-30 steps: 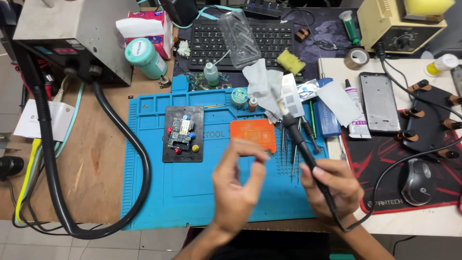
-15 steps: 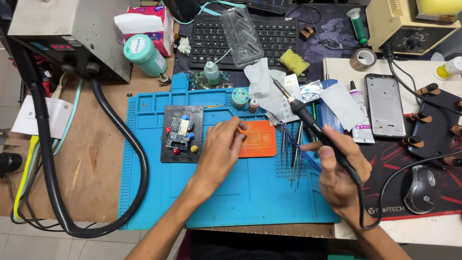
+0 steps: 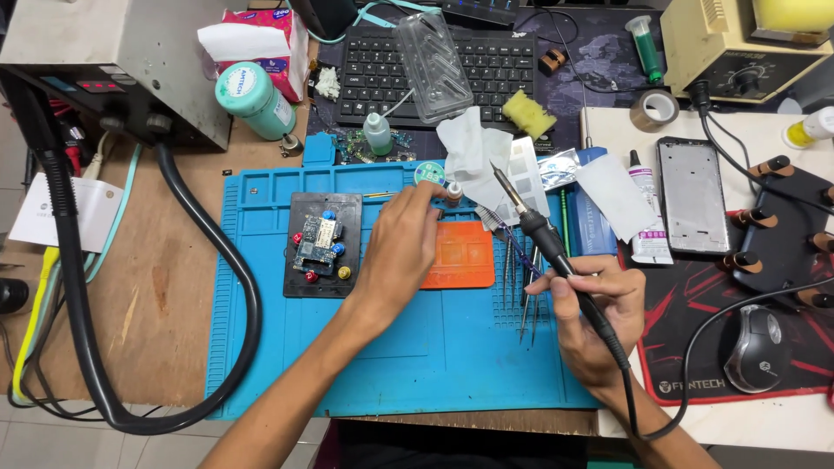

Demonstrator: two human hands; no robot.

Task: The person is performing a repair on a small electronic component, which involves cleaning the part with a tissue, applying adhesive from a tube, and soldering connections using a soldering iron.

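We hold the black pen-shaped soldering iron with its thin metal tip point(image 3: 556, 252) in our right hand point(image 3: 595, 326), near the right edge of the blue silicone work mat point(image 3: 417, 347) that covers the middle of the table. The right hand is closed around the black handle, fingers wrapped like on a pen, and the tip points up and away toward the far edge of the mat. We judge the iron as light and stiff; only the handle is safe to take, since the tip is probably hot, and the black cable point(image 3: 686, 382) hanging from its back end can pull on it.

Our left hand point(image 3: 400, 247) reaches forward over the mat with the wrist low and the fingers bent together at the far edge of the orange square silicone pad point(image 3: 460, 256), near a small bottle with a dark cap point(image 3: 453, 191). Whether the fingertips pinch something, we cannot tell. Just left of this hand lies the small circuit board on a black holder plate point(image 3: 320, 245); it looks fragile and light.
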